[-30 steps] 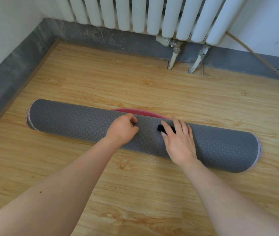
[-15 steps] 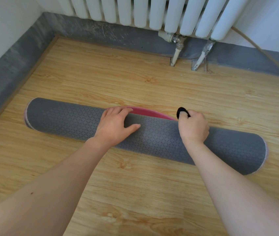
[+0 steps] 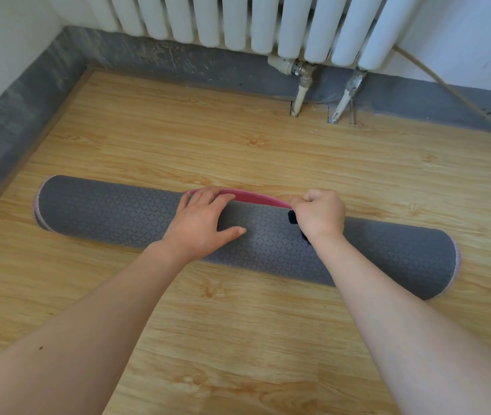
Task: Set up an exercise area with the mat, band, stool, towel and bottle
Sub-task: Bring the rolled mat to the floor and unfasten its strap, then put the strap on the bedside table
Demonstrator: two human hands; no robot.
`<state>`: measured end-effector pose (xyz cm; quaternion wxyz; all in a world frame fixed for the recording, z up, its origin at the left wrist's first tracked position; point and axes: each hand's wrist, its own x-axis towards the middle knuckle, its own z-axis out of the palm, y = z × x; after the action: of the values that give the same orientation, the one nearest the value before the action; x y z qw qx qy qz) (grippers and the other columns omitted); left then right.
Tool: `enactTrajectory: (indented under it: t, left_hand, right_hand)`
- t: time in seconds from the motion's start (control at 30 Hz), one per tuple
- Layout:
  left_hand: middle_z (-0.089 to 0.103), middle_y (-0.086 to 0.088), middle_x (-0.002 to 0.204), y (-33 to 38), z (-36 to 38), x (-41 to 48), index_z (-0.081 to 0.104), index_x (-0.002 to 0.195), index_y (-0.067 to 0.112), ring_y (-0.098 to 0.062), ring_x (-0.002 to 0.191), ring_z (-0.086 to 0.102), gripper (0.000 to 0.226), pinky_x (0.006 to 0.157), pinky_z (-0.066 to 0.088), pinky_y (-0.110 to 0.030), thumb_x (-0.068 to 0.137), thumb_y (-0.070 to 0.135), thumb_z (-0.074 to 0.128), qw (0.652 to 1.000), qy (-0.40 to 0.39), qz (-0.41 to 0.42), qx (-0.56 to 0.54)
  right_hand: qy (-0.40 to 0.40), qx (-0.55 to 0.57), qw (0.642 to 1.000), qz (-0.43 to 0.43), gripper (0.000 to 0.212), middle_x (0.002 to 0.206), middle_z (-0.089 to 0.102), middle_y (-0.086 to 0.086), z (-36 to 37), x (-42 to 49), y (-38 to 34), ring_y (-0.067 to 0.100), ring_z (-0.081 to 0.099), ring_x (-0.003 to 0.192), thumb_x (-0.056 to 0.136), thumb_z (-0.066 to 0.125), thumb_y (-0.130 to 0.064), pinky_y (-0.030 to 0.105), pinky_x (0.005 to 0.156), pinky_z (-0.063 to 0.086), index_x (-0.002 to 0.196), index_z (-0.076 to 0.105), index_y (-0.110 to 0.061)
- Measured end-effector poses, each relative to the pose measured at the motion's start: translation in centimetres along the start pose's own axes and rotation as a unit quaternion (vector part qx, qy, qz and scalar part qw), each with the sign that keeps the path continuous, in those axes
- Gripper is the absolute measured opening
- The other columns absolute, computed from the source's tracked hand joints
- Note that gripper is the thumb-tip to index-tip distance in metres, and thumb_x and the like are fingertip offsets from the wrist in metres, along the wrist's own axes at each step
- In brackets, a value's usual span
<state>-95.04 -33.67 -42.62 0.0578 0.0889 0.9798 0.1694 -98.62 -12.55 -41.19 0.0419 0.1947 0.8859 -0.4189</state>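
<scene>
A grey rolled mat [image 3: 112, 211] with a diamond pattern lies across the wooden floor, left to right. A pink edge [image 3: 256, 197] of its inner side shows along the top of the roll. My left hand [image 3: 200, 223] rests flat on the middle of the roll with its fingers spread. My right hand [image 3: 319, 212] is a fist at the top of the roll and grips a black strap [image 3: 292, 218] that runs round the mat. Band, stool, towel and bottle are not in view.
A white radiator [image 3: 238, 22] hangs on the far wall, with two pipes [image 3: 301, 94] going down into the floor. A grey skirting [image 3: 13, 121] runs along the left wall and the far wall. A thin cord [image 3: 447, 88] slants down at the right.
My left hand went from a loose fist to lying flat on the roll. My right hand went from flat on the strap to a fist round it, lifted at the roll's top.
</scene>
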Motion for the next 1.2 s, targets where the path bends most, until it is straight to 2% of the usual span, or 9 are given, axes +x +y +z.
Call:
enactTrajectory:
  t: [0.2,0.23,0.27,0.3,0.5,0.63,0.8,0.97,1.2]
  left_hand:
    - [0.031,-0.001,0.15,2.6,-0.9,2.5,0.047,0.135,0.024,-0.019,0.139,0.023,0.051,0.116,0.012,-0.047,0.089,0.043,0.056,1.0,0.002,0.029,0.0]
    - [0.032,-0.002,0.15,3.0,-1.3,2.9,0.048,0.134,0.024,-0.02,0.139,0.024,0.049,0.115,0.013,-0.048,0.089,0.04,0.057,1.0,0.009,0.023,0.0]
    - [0.033,-0.002,0.149,3.4,-1.9,3.3,0.05,0.133,0.023,-0.021,0.139,0.025,0.047,0.115,0.014,-0.047,0.089,0.036,0.058,1.0,0.018,0.012,-0.003]
    - [0.035,-0.003,0.148,4.4,-2.8,3.6,0.051,0.132,0.022,-0.023,0.138,0.027,0.044,0.115,0.015,-0.047,0.089,0.032,0.058,1.0,0.02,-0.003,-0.015]
    - [0.039,-0.003,0.144,12.1,-10.8,0.2,0.05,0.133,0.019,-0.025,0.131,0.035,0.044,0.111,0.02,-0.041,0.089,0.016,0.055,0.999,-0.031,-0.008,-0.031]
    - [0.042,-0.003,0.141,17.1,-19.0,-2.4,0.048,0.135,0.019,-0.024,0.129,0.038,0.045,0.108,0.027,-0.038,0.09,0.012,0.053,0.995,-0.058,-0.033,-0.073]
    - [0.042,0.002,0.139,24.8,-31.0,-5.6,0.042,0.138,0.021,-0.019,0.127,0.04,0.047,0.107,0.031,-0.035,0.093,0.017,0.052,0.99,-0.107,0.036,-0.087]
    - [0.039,0.009,0.141,32.4,-42.8,-10.0,0.036,0.141,0.025,-0.013,0.128,0.04,0.047,0.104,0.035,-0.03,0.096,0.03,0.049,0.974,-0.163,0.1,-0.122]
    - [0.04,0.009,0.139,43.4,-50.9,-17.3,0.034,0.14,0.028,-0.009,0.121,0.047,0.042,0.097,0.041,-0.029,0.099,0.036,0.039,0.937,-0.243,0.192,-0.161]
  right_hand:
    - [-0.033,0.145,0.983,0.105,0.05,0.054,0.042,0.004,-0.8,1.2,-0.8,0.022,0.035,0.048,0.084,0.068,-0.035,0.028,0.049,0.032,0.048,0.038,-0.02]
    - [-0.034,0.154,0.98,0.122,0.053,0.056,0.041,0.001,-1.3,1.5,-1.2,0.021,0.036,0.05,0.085,0.067,-0.035,0.028,0.048,0.031,0.063,0.021,-0.024]
    - [-0.038,0.158,0.976,0.142,0.027,0.06,0.046,0.002,-2.1,1.7,-1.8,0.021,0.042,0.053,0.086,0.065,-0.036,0.028,0.048,0.033,0.083,0.061,-0.009]
    - [-0.046,0.171,0.967,0.183,0.032,0.067,0.052,0.004,-3.4,1.8,-2.3,0.021,0.047,0.056,0.088,0.061,-0.036,0.029,0.049,0.035,0.064,0.056,-0.016]
    - [-0.174,0.315,0.86,0.362,0.017,0.067,0.052,0.01,-12.4,-2.7,-6.9,0.02,0.044,0.049,0.091,0.045,-0.018,0.027,0.048,0.036,0.08,0.054,-0.008]
    - [-0.157,0.344,0.853,0.36,0.022,0.07,0.056,0.011,-19.4,-7.6,-11.5,0.02,0.051,0.055,0.094,0.045,-0.003,0.029,0.052,0.043,0.08,0.06,-0.006]
    - [-0.123,0.324,0.886,0.308,0.019,0.109,0.07,0.004,-29.8,-14.9,-16.9,0.022,0.065,0.102,0.093,0.059,-0.013,0.041,0.095,0.051,0.107,0.07,-0.02]
    - [-0.058,0.339,0.887,0.307,0.024,0.109,0.069,0.001,-41.0,-24.5,-22.9,0.017,0.063,0.104,0.091,0.065,-0.024,0.034,0.09,0.05,0.114,0.068,-0.019]
    - [0.074,0.379,0.865,0.319,0.004,0.103,0.071,0.011,-52.4,-36.2,-25.7,0.023,0.064,0.09,0.091,0.064,-0.023,0.032,0.068,0.049,0.089,0.068,-0.023]
